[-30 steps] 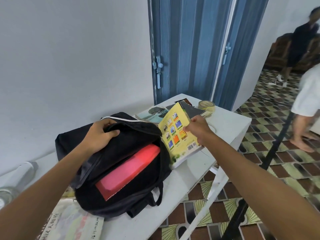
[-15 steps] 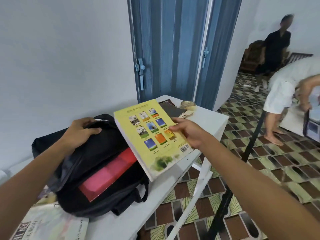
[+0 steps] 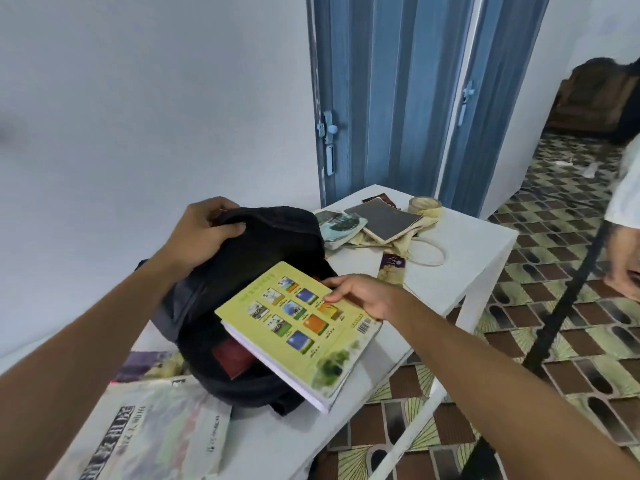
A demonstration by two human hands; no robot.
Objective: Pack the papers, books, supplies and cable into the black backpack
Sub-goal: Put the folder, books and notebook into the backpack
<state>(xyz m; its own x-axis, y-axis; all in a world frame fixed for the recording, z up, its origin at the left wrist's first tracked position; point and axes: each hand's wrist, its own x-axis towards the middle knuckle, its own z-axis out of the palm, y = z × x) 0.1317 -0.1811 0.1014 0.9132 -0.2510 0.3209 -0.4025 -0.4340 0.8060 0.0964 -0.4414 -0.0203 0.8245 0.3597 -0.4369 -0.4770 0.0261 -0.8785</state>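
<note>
While the left hand (image 3: pixel 204 233) grips the black fabric backpack (image 3: pixel 263 251) open and the right hand (image 3: pixel 363 296) pinches the yellow softcover book (image 3: pixel 298 327), only a red book (image 3: pixel 232 358) is packed so far, loads left on the counter (image 3: pixel 467 244).

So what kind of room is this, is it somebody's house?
Probably a home, yes. There's a blue folding door, a patterned tile floor, and what looks like a brown sofa in the next room. Books lie on a small white table.

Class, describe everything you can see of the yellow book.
The yellow book is a thick softcover whose glossy cover shows a grid of small pictures and a barcode. It lies tilted over the open black backpack, above a red book. The right hand holds its far edge.
</note>
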